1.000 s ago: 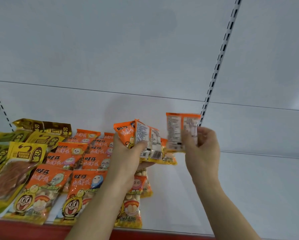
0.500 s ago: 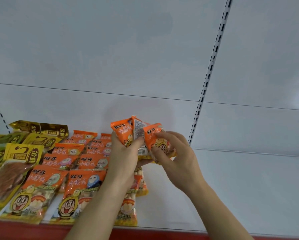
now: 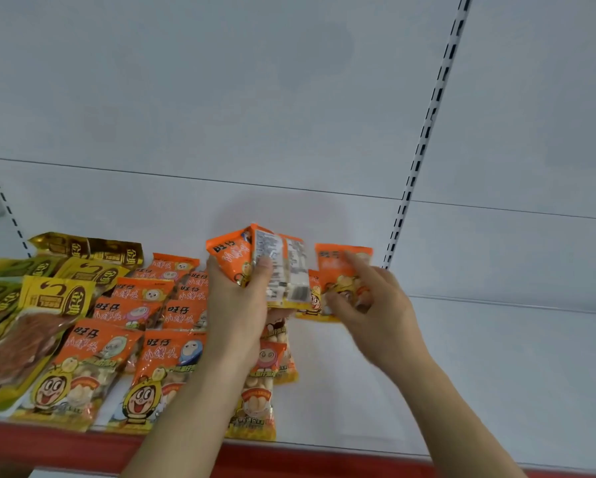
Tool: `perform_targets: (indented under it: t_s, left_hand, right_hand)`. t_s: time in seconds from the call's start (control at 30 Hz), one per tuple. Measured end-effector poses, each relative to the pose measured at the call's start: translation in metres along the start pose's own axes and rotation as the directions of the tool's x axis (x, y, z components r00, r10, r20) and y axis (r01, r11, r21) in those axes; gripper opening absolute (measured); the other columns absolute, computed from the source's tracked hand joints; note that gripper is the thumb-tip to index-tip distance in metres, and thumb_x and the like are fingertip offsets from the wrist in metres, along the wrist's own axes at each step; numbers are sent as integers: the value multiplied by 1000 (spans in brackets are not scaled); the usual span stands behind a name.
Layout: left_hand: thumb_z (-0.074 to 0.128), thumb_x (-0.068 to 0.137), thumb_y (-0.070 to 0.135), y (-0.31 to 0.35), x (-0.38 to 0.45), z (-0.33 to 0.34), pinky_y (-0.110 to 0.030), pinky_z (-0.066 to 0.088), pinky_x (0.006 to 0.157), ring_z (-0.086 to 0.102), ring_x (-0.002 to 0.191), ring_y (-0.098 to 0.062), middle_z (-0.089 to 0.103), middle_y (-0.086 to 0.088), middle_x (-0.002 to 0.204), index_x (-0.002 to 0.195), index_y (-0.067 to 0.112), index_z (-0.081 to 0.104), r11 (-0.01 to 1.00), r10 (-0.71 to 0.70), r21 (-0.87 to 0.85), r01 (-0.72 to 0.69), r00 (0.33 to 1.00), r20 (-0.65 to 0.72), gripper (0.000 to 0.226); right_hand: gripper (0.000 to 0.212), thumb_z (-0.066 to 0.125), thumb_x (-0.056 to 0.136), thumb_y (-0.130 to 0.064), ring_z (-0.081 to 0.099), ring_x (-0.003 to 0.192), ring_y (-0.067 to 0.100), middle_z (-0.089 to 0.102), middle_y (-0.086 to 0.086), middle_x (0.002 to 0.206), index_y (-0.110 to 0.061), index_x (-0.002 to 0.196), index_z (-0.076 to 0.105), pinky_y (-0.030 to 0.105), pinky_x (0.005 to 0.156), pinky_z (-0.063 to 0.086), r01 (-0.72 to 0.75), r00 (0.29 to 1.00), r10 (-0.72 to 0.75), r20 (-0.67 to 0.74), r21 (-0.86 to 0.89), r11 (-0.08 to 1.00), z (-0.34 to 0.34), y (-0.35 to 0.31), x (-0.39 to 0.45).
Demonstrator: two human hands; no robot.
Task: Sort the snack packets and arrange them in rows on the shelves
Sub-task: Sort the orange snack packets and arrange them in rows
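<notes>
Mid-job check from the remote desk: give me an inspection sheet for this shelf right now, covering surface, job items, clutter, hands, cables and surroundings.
Surface: white shelf, red front edge; its right part bare.
Job's things: orange snack packets lie in overlapping rows on the left half; yellow and gold packets lie further left, some overlapping.
Clutter: nothing seen.
Hands: left hand grips a fanned bunch of orange packets, some showing their printed backs; right hand pinches a single orange packet face up beside the bunch; blurred.
Cables: nothing seen.
Surroundings: white back panels and slotted uprights; an indistinct object at the far left edge.
</notes>
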State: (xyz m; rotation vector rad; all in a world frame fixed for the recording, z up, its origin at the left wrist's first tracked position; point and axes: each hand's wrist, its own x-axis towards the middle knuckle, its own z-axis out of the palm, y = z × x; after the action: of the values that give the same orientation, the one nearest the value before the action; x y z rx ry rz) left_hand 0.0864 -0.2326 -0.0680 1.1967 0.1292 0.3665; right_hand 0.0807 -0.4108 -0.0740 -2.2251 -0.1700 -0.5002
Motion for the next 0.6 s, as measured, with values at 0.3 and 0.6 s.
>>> perform_targets:
  t_s: [0.3,0.6]
  left_hand:
    - [67,100,17,6,2,-20,-40,63,58,79,84,-18,75,0,113,129,25,51,1000,-3,-26,2,999,-38,35]
    - [68,99,16,-1,-4,-20,-38,63,57,79,81,-19,77,-1,110,135,25,49,999,-49,-5,49,999,23,42]
  right_hand:
    - [68,47,98,-55,49,117,28,46,10,137,-21,152,25,36,93,45,-55,981,142,131,-514,856,48,12,-1]
    - [78,10,96,-70,29,142,36,27,17,156,-25,159,2,52,111,31,-74,903,356,239,-731,678,55,14,-2]
